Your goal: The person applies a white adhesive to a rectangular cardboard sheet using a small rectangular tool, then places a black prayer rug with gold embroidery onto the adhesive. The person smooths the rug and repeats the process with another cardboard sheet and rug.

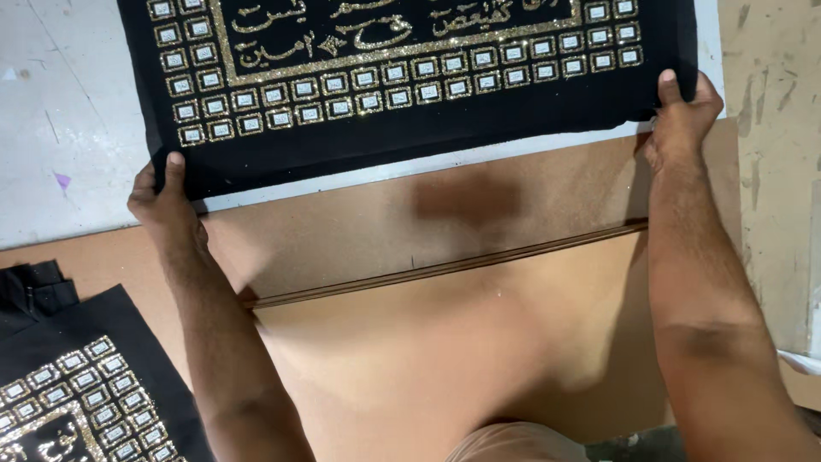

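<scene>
A black velvet cloth panel point(410, 128) with gold glitter script and rows of small gold-framed squares lies stretched over a white board point(68, 128). My left hand point(162, 192) grips its lower left corner, thumb on top. My right hand point(684, 111) grips its lower right corner, thumb on the fabric. Both forearms reach up from the bottom of the view. The panel's upper part is cut off by the frame.
Brown hardboard sheets point(410, 342) lie under my arms, with a raised edge point(445, 265) running across. A second black panel with gold squares point(77, 393) lies at the lower left. A scuffed grey floor point(770, 171) shows at the right.
</scene>
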